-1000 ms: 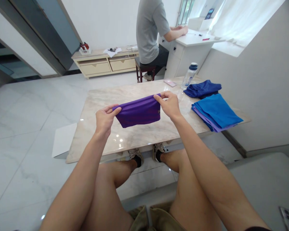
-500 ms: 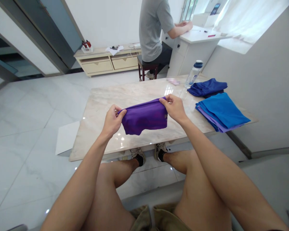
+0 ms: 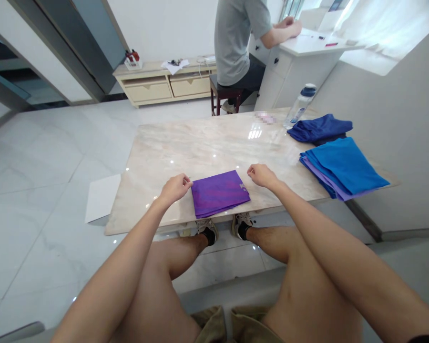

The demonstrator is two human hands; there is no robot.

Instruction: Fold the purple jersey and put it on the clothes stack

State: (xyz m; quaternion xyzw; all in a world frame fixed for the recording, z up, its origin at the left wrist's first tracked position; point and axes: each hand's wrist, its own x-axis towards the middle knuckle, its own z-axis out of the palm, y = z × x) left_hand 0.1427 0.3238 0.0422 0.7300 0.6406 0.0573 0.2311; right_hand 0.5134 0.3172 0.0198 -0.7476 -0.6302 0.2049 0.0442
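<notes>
a seated person's left hand (image 3: pixel 174 188) and right hand (image 3: pixel 262 175) hover empty over a marble table (image 3: pixel 186 143), fingers half curled and gripping nothing. between the left fingertips (image 3: pixel 190 180) and the right fingertips (image 3: pixel 249 171) lies one flat-folded purple garment (image 3: pixel 219 193); the left fingertips sit at its upper left corner (touching or just short of it, hard to tell), while the right fingertips are just beyond its upper right corner. well right of the right fingers are two folded piles: a bright blue stack (image 3: pixel 343 166) with a lilac layer (image 3: pixel 316 177) showing beneath, its full count hidden, and one navy pile (image 3: pixel 320 128). past the right fingertips, near the table's far edge, stand one plastic water bottle (image 3: pixel 299 107) and one pink object (image 3: pixel 265 117), pixelated beyond recognition. far ahead of the fingers, a co-worker (image 3: pixel 236 43), head cut off by the frame, sits on a dark stool (image 3: pixel 226 95) at a white desk (image 3: pixel 307 47). left of the fingers, a white sheet (image 3: pixel 102 197) pokes out from the table's edge.
</notes>
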